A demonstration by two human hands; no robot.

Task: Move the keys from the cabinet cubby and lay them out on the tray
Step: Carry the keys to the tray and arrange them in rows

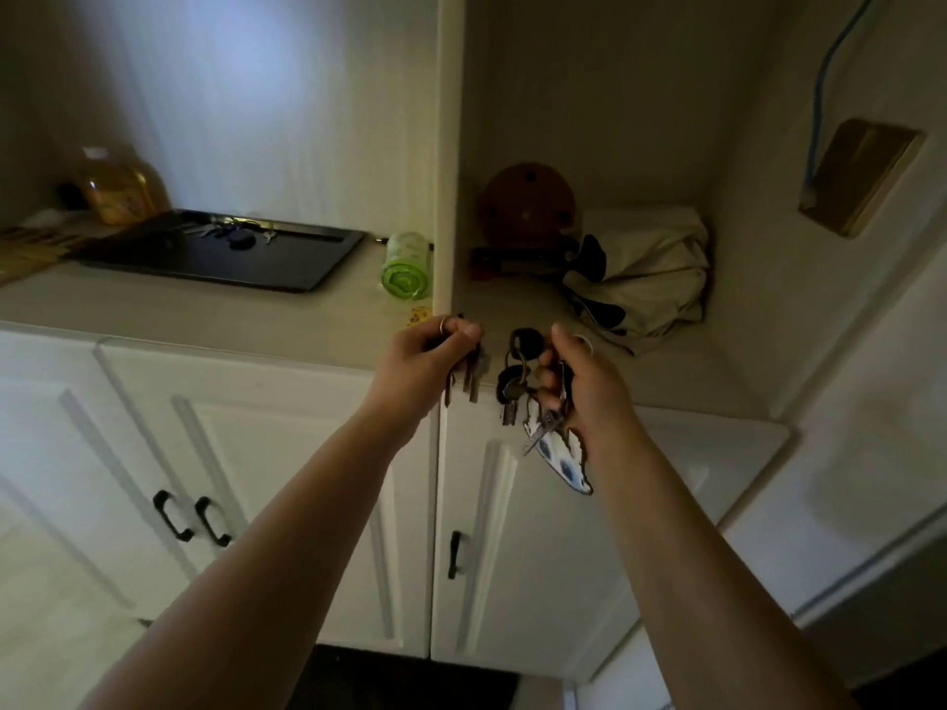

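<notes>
My left hand (428,358) is closed on a small key ring (469,377) with a few plain keys hanging below the fingers. My right hand (579,384) grips a bigger bunch of keys (517,381) with black fobs and a white-and-blue patterned tag (561,463) dangling from it. Both hands hover at the front edge of the cabinet cubby (589,310). The black tray (215,269) lies on the counter to the left, with some keys and a dark round fob (238,237) resting near its far edge.
A green roll (407,266) lies by the cubby's divider wall. A cream cloth bag (645,279), a brown round object (528,205) and a dark red item sit inside the cubby. An amber bottle (120,187) stands behind the tray. White cabinet doors are below.
</notes>
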